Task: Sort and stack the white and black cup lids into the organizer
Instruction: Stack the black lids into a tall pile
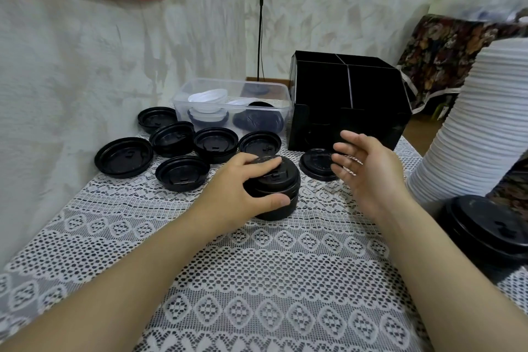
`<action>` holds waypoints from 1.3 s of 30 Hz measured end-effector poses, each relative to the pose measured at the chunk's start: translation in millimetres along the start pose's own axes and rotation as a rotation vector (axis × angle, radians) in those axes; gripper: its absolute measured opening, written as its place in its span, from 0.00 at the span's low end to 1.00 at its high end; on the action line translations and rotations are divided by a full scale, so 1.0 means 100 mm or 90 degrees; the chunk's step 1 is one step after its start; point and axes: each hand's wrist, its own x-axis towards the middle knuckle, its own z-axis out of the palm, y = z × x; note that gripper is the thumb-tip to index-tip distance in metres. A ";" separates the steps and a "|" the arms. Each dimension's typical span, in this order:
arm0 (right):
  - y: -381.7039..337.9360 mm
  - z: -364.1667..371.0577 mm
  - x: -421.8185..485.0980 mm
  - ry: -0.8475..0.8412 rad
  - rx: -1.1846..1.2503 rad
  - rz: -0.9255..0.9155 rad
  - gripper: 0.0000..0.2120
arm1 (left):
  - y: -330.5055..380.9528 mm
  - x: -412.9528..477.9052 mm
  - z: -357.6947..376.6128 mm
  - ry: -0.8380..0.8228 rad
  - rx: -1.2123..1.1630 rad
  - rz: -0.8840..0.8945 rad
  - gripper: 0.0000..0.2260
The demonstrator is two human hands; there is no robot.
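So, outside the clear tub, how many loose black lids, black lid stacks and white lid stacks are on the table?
Loose black lids: 7
Black lid stacks: 2
White lid stacks: 1
Total: 10

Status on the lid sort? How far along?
Done: a tall white lid stack and a black stack stand at right, outside the organizer, where no lids show. In hand: the left hand grips a short black lid stack; the right hand hovers open beside it. Left: loose black lids on the cloth, mixed lids in the clear tub, loading the organizer.
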 end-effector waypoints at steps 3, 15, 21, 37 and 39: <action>0.01 0.00 0.01 0.001 -0.011 -0.003 0.11 | 0.00 -0.02 0.00 -0.023 0.012 0.008 0.26; 0.07 -0.02 0.10 0.041 -0.124 -0.080 0.10 | -0.01 -0.02 -0.03 -0.066 0.032 0.019 0.24; 0.19 -0.14 0.18 -0.062 -0.518 -0.256 0.14 | -0.03 0.00 -0.04 -0.063 0.029 0.034 0.25; 0.39 -0.06 0.30 0.010 -0.826 -0.316 0.26 | -0.03 0.00 0.02 -0.044 -0.044 0.039 0.22; 0.30 -0.11 0.25 -0.041 -0.618 -0.327 0.22 | -0.01 -0.01 0.01 -0.035 -0.050 0.067 0.24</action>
